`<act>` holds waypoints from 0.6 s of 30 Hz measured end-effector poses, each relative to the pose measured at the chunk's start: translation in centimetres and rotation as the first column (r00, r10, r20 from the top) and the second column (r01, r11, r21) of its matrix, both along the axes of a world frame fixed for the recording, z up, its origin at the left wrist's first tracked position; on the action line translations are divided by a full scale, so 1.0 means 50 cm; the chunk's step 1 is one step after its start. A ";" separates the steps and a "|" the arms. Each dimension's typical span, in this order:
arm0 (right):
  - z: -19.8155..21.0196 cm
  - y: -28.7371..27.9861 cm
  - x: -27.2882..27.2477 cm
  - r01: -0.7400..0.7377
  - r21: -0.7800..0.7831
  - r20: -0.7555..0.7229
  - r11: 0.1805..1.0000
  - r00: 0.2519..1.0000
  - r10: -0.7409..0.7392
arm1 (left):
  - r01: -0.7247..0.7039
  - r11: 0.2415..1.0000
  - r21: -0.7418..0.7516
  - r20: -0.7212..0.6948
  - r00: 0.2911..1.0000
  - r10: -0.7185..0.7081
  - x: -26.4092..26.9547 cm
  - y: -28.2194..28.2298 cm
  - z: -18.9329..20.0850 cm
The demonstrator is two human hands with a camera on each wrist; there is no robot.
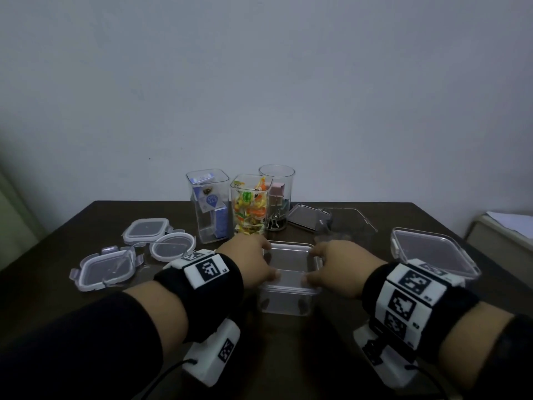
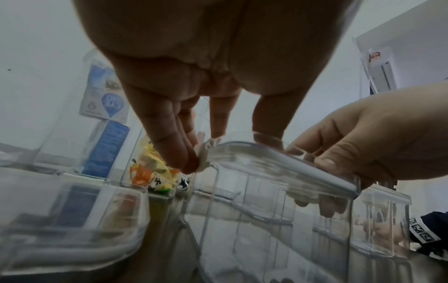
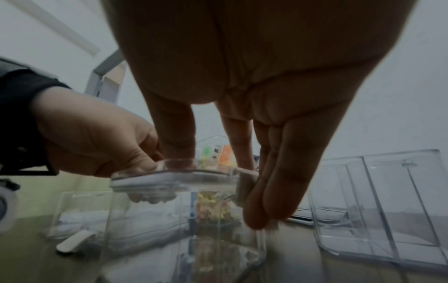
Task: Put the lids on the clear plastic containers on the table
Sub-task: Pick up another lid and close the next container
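A clear square container stands at the table's near middle with its clear lid lying on top. My left hand holds the lid's left side, thumb on the near edge and fingers reaching down over the far left corner. My right hand holds the right side the same way, with its fingers running down past the lid's edge. Three tall open containers stand behind: one with blue boxes, one with sweets, one round with clips.
Three loose lids lie at the left: a square one, a round one, a latched one. A flat lid and an open clear box sit behind my right hand. A lidded box is at the right.
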State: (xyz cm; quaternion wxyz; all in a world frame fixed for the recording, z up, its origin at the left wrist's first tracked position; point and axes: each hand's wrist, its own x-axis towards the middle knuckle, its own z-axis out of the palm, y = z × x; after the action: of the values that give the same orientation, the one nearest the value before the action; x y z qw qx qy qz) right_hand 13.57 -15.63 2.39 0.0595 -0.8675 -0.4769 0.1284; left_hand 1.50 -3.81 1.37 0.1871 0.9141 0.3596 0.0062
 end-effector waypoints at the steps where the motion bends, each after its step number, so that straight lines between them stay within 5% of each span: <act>1: -0.001 0.002 0.000 -0.003 -0.002 0.004 1.000 1.000 0.003 | 0.008 1.000 0.007 -0.014 1.000 -0.008 0.002 -0.001 0.002; 6: -0.009 0.011 0.007 0.015 0.017 -0.024 1.000 1.000 -0.015 | 0.024 0.998 0.051 -0.066 0.998 -0.020 0.006 -0.005 0.006; 18: -0.011 0.015 0.014 0.054 0.041 -0.138 0.998 0.989 -0.048 | -0.002 0.993 -0.116 -0.058 0.998 -0.005 0.010 0.010 0.003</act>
State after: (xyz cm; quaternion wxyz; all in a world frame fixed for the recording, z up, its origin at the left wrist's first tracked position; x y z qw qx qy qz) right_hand 14.25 -14.87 1.86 0.1145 -0.8670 -0.4521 0.1756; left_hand 2.02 -3.32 1.54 0.2296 0.9017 0.3639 -0.0414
